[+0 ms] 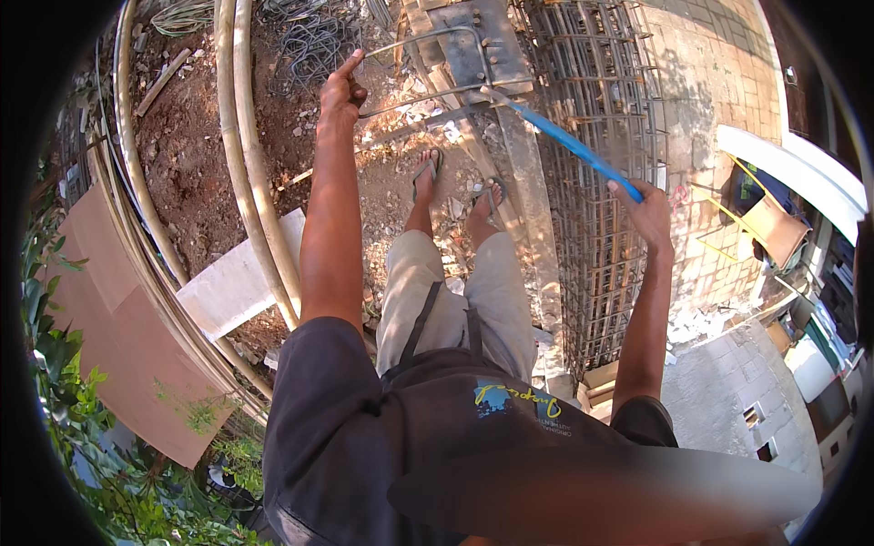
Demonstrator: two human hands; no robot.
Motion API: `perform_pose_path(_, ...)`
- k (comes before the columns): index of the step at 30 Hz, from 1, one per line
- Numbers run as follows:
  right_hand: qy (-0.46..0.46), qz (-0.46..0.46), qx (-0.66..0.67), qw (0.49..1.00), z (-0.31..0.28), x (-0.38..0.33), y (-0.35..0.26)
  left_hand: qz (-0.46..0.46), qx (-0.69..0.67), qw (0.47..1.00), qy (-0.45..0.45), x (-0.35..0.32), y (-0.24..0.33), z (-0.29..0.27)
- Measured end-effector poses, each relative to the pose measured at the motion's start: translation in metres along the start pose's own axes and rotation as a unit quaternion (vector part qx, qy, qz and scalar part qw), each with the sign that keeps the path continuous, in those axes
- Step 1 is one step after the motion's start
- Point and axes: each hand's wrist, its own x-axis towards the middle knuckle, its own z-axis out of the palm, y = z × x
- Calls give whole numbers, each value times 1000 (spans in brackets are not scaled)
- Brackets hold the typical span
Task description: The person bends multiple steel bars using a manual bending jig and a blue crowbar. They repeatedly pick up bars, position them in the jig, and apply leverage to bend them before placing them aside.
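Note:
My left hand (343, 88) is closed on a thin steel rod (423, 38) bent into a three-sided rectangular shape, out at arm's length. The rod's far side lies over a dark metal plate (452, 56) with short upright pegs, fixed on a wooden support. My right hand (648, 215) is wrapped round the near end of a long blue-handled bar (574, 144). The bar's pale tip meets the rod near the plate's lower right corner; how it engages the rod is too small to tell.
Long rebar cages (608, 182) lie to the right of my legs. Bamboo poles (238, 155) run along the left, beside a pale slab (238, 289). Tangled wire (314, 50) lies at the far side. A chair (774, 227) stands at the right. Rubble covers the ground round my sandalled feet.

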Motion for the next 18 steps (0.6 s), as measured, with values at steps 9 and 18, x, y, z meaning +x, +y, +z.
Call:
perform_pose_path(9, -9, -92, -110, 990, -62, 54, -13, 29, -4, 1000, -10, 11, -10, -3)
perform_pose_path(18, 2, -53, -72, 996, -40, 29, -12, 33, -5, 999, -31, 10, -9, -3)
